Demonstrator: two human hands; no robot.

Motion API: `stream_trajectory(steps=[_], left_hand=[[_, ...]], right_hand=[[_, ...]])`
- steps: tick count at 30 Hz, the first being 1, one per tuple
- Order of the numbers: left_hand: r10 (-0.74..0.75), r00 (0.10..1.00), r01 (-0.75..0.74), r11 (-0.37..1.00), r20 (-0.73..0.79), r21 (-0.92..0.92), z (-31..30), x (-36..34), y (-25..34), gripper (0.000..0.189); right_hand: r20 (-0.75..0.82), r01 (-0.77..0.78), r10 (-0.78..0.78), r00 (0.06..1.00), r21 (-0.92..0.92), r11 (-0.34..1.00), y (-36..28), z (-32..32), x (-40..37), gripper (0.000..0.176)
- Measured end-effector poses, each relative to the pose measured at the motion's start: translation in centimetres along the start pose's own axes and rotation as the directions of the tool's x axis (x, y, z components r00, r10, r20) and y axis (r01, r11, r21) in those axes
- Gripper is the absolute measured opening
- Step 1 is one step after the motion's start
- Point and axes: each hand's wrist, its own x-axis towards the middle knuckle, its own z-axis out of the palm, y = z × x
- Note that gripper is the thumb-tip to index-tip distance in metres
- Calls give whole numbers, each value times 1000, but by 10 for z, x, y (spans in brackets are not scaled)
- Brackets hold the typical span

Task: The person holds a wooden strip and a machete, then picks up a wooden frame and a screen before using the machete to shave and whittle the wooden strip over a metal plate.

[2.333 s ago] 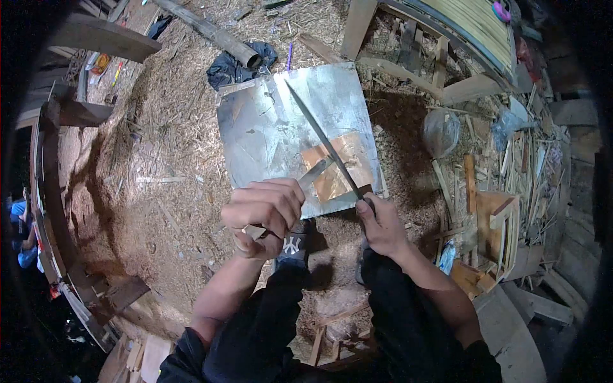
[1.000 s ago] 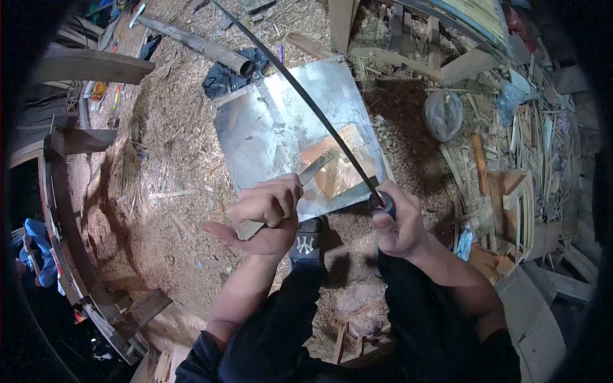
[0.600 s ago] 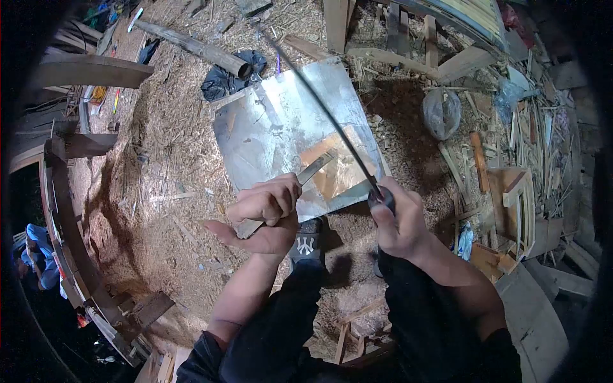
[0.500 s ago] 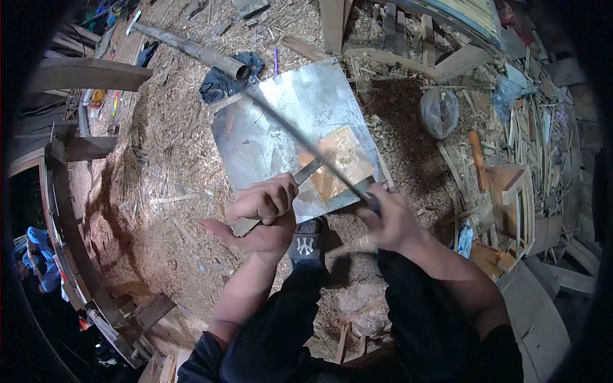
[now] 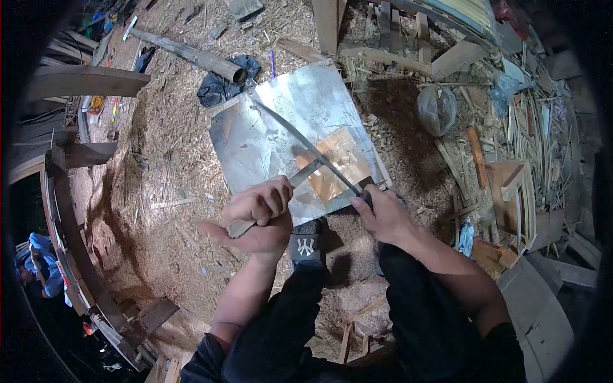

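My left hand point(image 5: 258, 217) is closed around a flat metal strip point(image 5: 306, 172), whose wide end shows below the fingers and whose other end juts up to the right. In my right hand point(image 5: 386, 216) is the dark handle of a long, thin metal tool point(image 5: 290, 129), which looks gently curved and points up and to the left. The tool crosses the tip of the strip. Beneath both lies a square metal sheet point(image 5: 249, 159) on the ground, with a smaller light-brown board point(image 5: 345, 150) on it. The exact kind of either tool is unclear.
Wood shavings point(image 5: 159, 147) cover the ground. A hollow pole point(image 5: 191, 54) and a black plastic bag point(image 5: 217, 86) lie beyond the sheet. Right are a clear bag point(image 5: 437, 110) and scrap wood point(image 5: 511, 191); curved timber point(image 5: 70, 217) runs along the left. A person point(image 5: 43, 265) is at far left.
My right hand has shifted slightly up and left, and the long tool lies at a slightly different angle across the strip, less blurred. My left hand keeps its grip on the strip.
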Motion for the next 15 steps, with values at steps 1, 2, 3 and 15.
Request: stream_trajectory(steps=[1,2,3,15], left_hand=[[0,1000,0,1000,19,6,0,0,-1,79],[2,1000,-2,1000,20,2,1,1,-2,79],[-5,1000,5,1000,7,-2,2,0,-1,79],[-31,1000,31,998,-1,-50,-3,0,0,80]], right_hand=[[58,-150,153,987,-49,987,3,2,2,49],[108,-295,305,946,-105,950,6,2,3,49],[99,-267,274,957,-83,960,3,-2,2,50],[53,-273,276,960,-48,961,3,3,5,34]])
